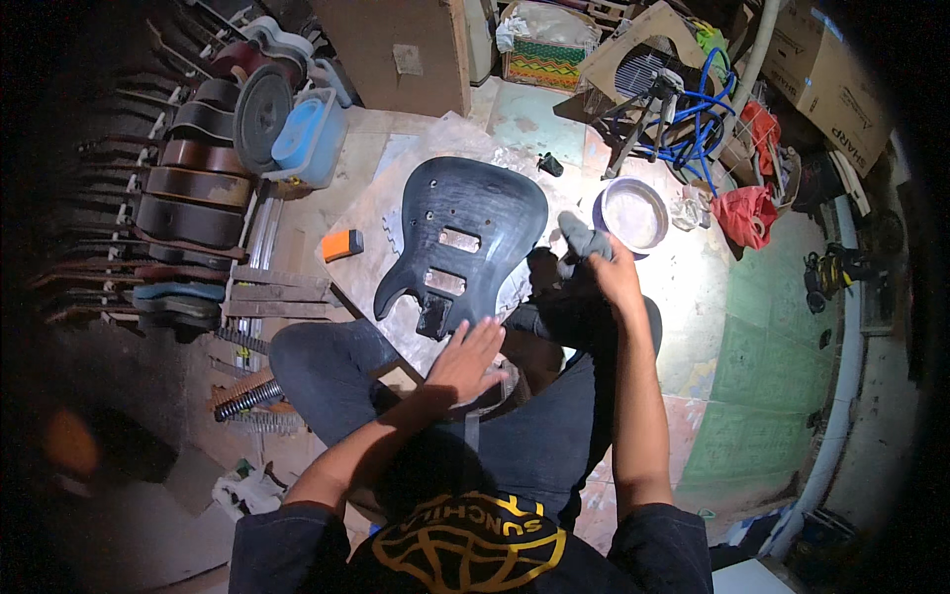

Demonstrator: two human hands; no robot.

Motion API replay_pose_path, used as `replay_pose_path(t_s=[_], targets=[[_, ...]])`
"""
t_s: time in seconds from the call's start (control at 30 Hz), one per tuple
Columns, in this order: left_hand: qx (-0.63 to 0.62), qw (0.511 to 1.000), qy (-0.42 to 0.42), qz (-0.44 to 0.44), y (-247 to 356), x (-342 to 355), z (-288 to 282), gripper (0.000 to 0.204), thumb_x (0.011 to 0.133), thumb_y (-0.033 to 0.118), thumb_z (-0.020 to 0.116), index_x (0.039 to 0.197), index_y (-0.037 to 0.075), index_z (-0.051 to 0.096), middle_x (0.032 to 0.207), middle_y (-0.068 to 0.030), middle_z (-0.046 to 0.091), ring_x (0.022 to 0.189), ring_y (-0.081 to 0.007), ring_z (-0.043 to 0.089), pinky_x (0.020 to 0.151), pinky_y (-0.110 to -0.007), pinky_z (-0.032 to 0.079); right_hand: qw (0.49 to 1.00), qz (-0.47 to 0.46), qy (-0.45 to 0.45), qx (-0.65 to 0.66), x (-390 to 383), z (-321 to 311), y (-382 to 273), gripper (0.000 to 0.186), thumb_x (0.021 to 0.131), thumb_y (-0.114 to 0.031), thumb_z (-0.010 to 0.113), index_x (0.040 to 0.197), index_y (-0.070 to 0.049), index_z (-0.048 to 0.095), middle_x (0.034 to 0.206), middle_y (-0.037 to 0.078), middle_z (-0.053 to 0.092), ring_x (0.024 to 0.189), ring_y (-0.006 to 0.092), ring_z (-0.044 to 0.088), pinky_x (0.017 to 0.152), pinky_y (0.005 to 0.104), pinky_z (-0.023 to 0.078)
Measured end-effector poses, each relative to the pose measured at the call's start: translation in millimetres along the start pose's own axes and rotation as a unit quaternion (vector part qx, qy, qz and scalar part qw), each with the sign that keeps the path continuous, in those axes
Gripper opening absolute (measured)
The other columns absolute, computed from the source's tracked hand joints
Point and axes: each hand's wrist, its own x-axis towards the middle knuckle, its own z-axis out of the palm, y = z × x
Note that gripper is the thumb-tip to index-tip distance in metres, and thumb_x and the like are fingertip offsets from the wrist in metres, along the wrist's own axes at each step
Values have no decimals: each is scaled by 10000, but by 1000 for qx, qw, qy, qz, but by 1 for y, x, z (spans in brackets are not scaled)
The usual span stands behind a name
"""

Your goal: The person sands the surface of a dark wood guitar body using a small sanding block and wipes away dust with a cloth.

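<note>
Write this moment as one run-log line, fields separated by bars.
left hand open, flat by guitar body | right hand grips grey cloth | round pan beyond cloth

Clad in a black short-sleeved T-shirt (475, 549) with a yellow globe-like print, plus dark grey trousers (534, 436), forearms bare.

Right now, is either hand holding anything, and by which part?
The right hand grips a bunched grey cloth by its lower end. The left hand holds nothing, fingers spread near the guitar body.
</note>
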Motion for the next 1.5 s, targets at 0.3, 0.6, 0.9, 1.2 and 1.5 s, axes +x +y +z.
replay_pose_path(t_s=[0.3, 0.6, 0.9, 1.2, 1.5], targets=[[41, 999, 4, 9, -45, 94, -15, 871, 930, 578, 555, 1528, -19, 344, 1610, -203, 324, 1506, -331, 286, 1214, -531, 213, 976, 101, 130, 143, 29, -4, -5, 396, 813, -69, 627, 1193, 40, 641, 1038, 144, 698, 964, 230, 652, 891, 336, 497], [57, 993, 100, -11, -100, 249, -21, 774, 979, 510, 523, 1542, 8, 345, 1624, -181, 313, 1507, -343, 286, 1220, -528, 211, 964, 91, 93, 230, 36, -1, -27, 348, 853, -57, 634, 1187, 37, 612, 1028, 100, 690, 921, 166, 622, 875, 311, 489], [98, 884, 183, -419, -208, 276, -44, 811, 999, 575, 408, 1557, -6, 321, 1623, -235, 291, 1520, -371, 245, 1226, -549, 165, 958, 100, 112, 246, 34, -7, -33, 351, 866, -33, 626, 1211, 27, 617, 1070, 68, 680, 955, 137, 606, 903, 276, 469], [59, 994, 89, -23, -53, 189, -4, 711, 958, 426, 513, 1496, -24, 390, 1600, -230, 332, 1498, -370, 302, 1214, -553, 213, 953, 102, 99, 268, 36, -4, -27, 422, 852, -37, 640, 1265, 41, 599, 1129, 110, 678, 1011, 171, 617, 938, 306, 466], [-41, 999, 12, -10, 34, 39, -36, 459, 932, 258, 563, 1328, 29, 529, 1204, -197, 587, 1175, -342, 582, 981, -470, 469, 961, 65, 112, 243, 31, 6, -29, 338, 859, -58, 628, 1186, 26, 617, 1040, 75, 681, 917, 156, 619, 869, 291, 482]])
